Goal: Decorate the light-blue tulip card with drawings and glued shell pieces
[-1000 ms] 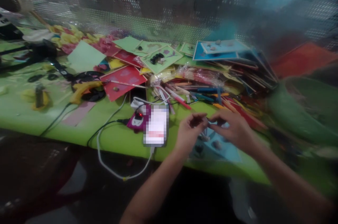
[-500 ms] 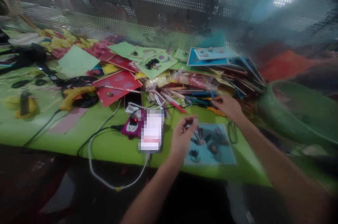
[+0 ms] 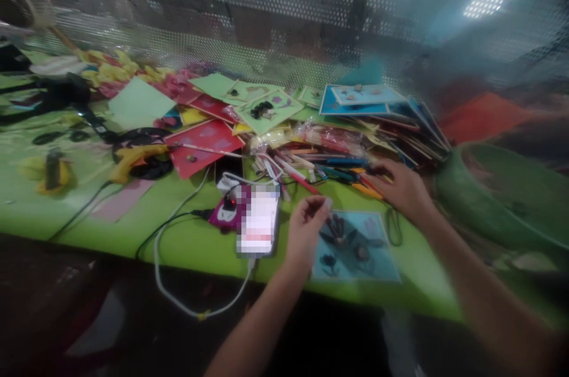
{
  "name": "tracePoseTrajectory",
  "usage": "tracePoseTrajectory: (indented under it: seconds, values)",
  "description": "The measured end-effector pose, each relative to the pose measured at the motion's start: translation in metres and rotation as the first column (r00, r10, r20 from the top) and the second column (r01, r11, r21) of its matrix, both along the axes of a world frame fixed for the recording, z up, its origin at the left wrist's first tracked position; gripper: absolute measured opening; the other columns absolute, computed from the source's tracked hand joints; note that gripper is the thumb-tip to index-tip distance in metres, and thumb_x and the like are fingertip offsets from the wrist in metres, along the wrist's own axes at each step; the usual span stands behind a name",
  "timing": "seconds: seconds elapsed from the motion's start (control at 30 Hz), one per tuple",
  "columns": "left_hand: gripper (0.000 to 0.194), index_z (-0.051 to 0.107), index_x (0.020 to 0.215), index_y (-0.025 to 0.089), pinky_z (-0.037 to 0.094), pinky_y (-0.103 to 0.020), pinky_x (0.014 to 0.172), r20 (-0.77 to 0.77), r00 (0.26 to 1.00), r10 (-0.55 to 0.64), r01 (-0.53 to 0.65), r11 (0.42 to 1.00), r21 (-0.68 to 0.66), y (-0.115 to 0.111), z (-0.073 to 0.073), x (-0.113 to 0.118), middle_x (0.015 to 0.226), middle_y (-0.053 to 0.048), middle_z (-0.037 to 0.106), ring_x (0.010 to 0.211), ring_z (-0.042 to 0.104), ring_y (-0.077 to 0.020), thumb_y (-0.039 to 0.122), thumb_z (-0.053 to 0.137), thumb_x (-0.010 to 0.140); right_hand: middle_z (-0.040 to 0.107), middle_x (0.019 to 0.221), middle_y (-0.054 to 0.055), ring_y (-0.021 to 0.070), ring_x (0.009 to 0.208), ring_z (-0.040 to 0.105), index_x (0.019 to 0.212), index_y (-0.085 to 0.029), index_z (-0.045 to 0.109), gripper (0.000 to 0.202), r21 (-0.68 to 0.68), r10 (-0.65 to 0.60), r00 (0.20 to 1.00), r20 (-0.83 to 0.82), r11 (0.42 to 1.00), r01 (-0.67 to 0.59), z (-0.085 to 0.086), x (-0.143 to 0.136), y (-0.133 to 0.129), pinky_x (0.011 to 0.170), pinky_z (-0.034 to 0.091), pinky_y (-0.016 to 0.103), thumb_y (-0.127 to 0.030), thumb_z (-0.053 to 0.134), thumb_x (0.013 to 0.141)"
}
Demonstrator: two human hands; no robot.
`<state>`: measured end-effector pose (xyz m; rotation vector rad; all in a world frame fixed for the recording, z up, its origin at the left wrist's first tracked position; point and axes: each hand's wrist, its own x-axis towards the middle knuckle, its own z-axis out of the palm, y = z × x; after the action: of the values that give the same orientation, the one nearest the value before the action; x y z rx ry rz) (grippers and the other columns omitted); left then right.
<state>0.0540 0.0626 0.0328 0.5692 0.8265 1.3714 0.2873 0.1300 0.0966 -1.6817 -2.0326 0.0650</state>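
My left hand (image 3: 310, 223) is pinched around something small and pale at its fingertips, too small to name, by the upper left corner of a blue card (image 3: 382, 267). Dark flower-like shapes and a stone-like piece lie on that card. Beyond the card, my right hand (image 3: 395, 184) reaches over the pile of pens and tools, its fingers bent beside an orange-handled tool (image 3: 367, 188). Blur hides whether those fingers grip anything. Several pens (image 3: 297, 178) lie to the left of my right hand.
A lit phone (image 3: 260, 220) on a white cable lies beside a purple power strip (image 3: 217, 217). Yellow glue gun (image 3: 133, 160) at left. Red card (image 3: 207, 149) and stacked cards (image 3: 364, 98) behind. A green basin (image 3: 502, 199) stands right. Perforated metal (image 3: 267, 9) rises behind.
My right hand has moved slightly right and down, away from the blue tool it was touching. My left hand stays near the blue card. The whole view has shifted slightly.
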Motion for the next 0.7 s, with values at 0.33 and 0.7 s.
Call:
tracePoseTrajectory:
  seconds: [0.33,0.7]
  values:
    - [0.032,0.075,0.092,0.017,0.050,-0.025,0.073,0.015,0.999,-0.050,0.050,0.998,0.049,-0.001,0.000,0.001,0.077,0.000,0.070,0.073,0.065,-0.0113,0.040,0.088,0.073,0.076,0.103,0.006,0.0275,0.094,0.071,0.107,-0.029,0.075,0.023,-0.092,0.225,0.970,-0.091,0.968,-0.233,0.023,0.009,-0.061,0.087,0.056,0.043,-0.046,0.067,0.094]
    - [0.031,0.079,0.093,0.018,0.053,-0.027,0.081,-0.071,0.993,-0.089,0.094,0.993,0.071,0.000,-0.006,0.001,0.091,-0.005,0.077,0.081,0.069,-0.0139,0.037,0.089,0.072,0.076,0.095,0.005,0.0261,0.090,0.069,0.103,-0.029,0.076,0.021,-0.110,0.302,0.952,-0.039,0.946,-0.305,0.034,-0.009,-0.071,0.082,0.053,0.040,-0.045,0.066,0.094]
